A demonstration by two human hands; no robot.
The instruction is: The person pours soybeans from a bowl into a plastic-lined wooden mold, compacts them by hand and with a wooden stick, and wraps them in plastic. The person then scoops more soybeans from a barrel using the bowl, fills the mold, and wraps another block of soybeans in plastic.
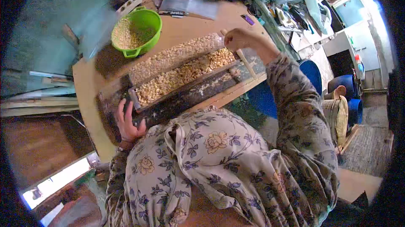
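A long dark mould (198, 96) lies slantwise on the table in front of my body. Pale kernels or nut pieces (181, 76) fill its trough. Along its far side is a strip of similar pieces (173, 54) under what looks like clear film. My left hand (128, 121) is at the mould's near left end, fingers spread beside the trough's end. At the right end, my right hand (240, 40) is closed at the film's end, near a thin wooden stick (246, 63). What its fingers hold is too small to make out.
A green basin (155, 25) with more pieces stands at the table's (185, 26) back left. Behind the mould lie a flat grey packet (190, 6) and a small purple item (248, 19). Clutter fills the back right; blue barrels (310, 75) stand right of the table.
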